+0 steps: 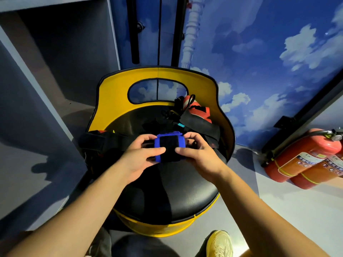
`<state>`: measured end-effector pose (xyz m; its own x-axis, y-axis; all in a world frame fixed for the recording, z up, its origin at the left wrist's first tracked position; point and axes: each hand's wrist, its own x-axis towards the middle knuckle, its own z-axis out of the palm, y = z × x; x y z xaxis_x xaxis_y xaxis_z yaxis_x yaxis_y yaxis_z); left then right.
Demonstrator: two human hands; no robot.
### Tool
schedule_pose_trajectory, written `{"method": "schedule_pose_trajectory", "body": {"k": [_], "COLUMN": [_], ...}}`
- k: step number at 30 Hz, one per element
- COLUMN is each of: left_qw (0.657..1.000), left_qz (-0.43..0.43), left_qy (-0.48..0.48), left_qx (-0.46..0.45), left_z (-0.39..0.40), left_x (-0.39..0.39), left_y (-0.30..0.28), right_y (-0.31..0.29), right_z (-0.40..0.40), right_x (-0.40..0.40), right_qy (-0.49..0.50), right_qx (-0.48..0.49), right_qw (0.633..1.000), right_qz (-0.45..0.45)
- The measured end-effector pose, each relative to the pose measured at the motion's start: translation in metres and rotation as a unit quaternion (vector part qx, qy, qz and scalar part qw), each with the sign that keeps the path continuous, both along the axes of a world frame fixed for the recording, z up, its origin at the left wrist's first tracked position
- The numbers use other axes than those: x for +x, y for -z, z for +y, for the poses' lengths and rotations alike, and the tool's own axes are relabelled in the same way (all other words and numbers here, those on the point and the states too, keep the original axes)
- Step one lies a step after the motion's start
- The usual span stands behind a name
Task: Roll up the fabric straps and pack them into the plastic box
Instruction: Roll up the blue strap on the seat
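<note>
A blue strap with a black hook-and-loop face point(168, 147) is rolled into a thick bundle and held above the black seat of a yellow chair point(159, 190). My left hand point(143, 156) grips its left end, thumb on top. My right hand point(197, 154) grips its right end. Behind my hands, several loose straps lie in a heap on the seat: an orange and black one point(197, 112) at the back right and a wide black one point(98, 140) draped over the left edge. No plastic box is visible.
The chair's yellow backrest point(157, 76) with a cut-out stands behind the heap. A grey cabinet point(46, 62) stands open at the left. Two red fire extinguishers point(304, 160) lean at the right wall. My yellow shoe point(220, 243) is on the floor below.
</note>
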<state>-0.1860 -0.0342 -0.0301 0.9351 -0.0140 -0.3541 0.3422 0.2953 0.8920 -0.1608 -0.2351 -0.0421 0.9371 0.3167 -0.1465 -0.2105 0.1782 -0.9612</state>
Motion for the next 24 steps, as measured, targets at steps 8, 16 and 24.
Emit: {"method": "schedule_pose_trajectory", "body": {"k": [8, 16, 24], "left_qw": [0.995, 0.993, 0.992], "left_qz": [-0.065, -0.047, -0.047], "left_qy": [0.025, 0.048, 0.063], "left_qx": [0.065, 0.100, 0.096], "left_z": [0.013, 0.013, 0.013], "left_x": [0.019, 0.034, 0.042], "left_y": [-0.026, -0.012, -0.004], "right_y": [-0.034, -0.017, -0.018], "right_z": [0.006, 0.006, 0.005], "right_x": [0.014, 0.028, 0.044], "right_qy": [0.011, 0.024, 0.006], "right_qx": [-0.059, -0.082, -0.064], "right_qw": [0.994, 0.994, 0.997], "right_qz": [-0.088, -0.070, -0.040]}}
